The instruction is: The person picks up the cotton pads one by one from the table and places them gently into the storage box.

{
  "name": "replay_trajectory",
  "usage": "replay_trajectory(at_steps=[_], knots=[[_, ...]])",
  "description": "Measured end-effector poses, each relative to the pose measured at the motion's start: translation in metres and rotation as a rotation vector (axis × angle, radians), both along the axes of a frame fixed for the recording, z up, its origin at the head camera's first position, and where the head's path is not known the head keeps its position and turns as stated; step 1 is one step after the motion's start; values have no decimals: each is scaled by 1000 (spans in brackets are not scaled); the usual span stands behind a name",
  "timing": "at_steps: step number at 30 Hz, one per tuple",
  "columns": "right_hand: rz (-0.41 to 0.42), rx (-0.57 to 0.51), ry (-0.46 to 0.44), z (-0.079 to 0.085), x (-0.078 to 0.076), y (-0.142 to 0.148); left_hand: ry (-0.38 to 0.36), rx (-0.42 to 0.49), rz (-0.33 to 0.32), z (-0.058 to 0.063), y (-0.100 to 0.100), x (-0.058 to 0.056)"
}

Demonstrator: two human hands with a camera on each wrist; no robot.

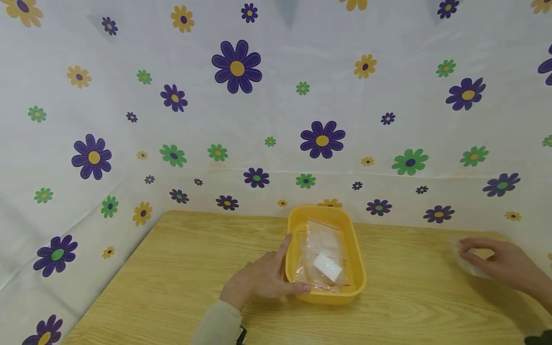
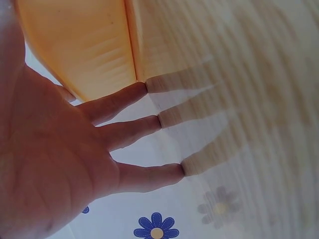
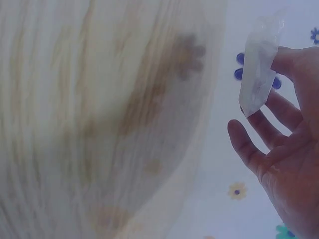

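Observation:
A yellow plastic bin (image 1: 356,258) stands on the table, with clear zip bags (image 1: 321,239) with red seal lines lying inside. One white rectangular piece (image 1: 327,267) lies among the bags; whether it is inside one cannot be told. My left hand (image 1: 263,278) rests against the bin's left side, its thumb at the near left corner. In the left wrist view, the fingers (image 2: 149,178) reach straight down to the tabletop. Off to the right, my right hand (image 1: 511,263) pinches a small clear plastic bag (image 3: 259,64) between thumb and fingers, just above the table.
The wood-grain table (image 1: 194,268) meets a white flowered cloth (image 1: 276,110) along its back and left edges. The bin's far end sits close to that cloth. A pale sleeve (image 1: 217,326) covers the left forearm, with a dark band at the wrist.

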State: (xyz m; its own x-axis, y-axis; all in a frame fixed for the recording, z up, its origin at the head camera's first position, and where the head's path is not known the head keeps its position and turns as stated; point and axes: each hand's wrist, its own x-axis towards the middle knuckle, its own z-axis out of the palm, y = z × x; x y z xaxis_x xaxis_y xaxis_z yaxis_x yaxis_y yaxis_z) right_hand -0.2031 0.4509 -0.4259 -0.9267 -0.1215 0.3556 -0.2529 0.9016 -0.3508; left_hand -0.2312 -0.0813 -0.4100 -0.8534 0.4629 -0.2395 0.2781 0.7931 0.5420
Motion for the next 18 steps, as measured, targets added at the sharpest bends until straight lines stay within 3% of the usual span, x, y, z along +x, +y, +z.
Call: replay_trajectory(at_steps=[6,18], knots=[[61,-67,24,5,-1,-13,1,-8,6,0,0,0],[131,-15,100,21,-6,-41,-8,5,1,0,0,0]])
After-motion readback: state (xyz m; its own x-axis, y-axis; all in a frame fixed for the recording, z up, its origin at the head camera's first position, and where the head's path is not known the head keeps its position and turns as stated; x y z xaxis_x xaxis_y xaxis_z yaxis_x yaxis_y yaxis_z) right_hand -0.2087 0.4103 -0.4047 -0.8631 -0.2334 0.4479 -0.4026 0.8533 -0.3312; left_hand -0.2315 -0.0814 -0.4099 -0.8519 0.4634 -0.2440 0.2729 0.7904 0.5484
